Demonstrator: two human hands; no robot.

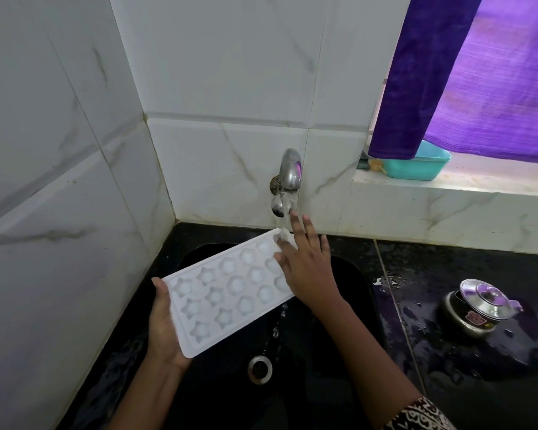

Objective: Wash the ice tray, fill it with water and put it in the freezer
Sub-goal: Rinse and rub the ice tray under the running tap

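Observation:
A white ice tray with star-shaped cells is held tilted over the black sink, cells facing up. My left hand grips its near left end from beneath, thumb on the rim. My right hand lies flat with straight fingers on the tray's far right end. Water runs from the steel tap on the wall onto the tray's far corner and over my right fingers. Drops fall from the tray's lower edge toward the drain.
A steel pot with a lid stands on the wet black counter at the right. A teal plastic tub sits on the window sill under a purple curtain. White tiled walls close the left and back.

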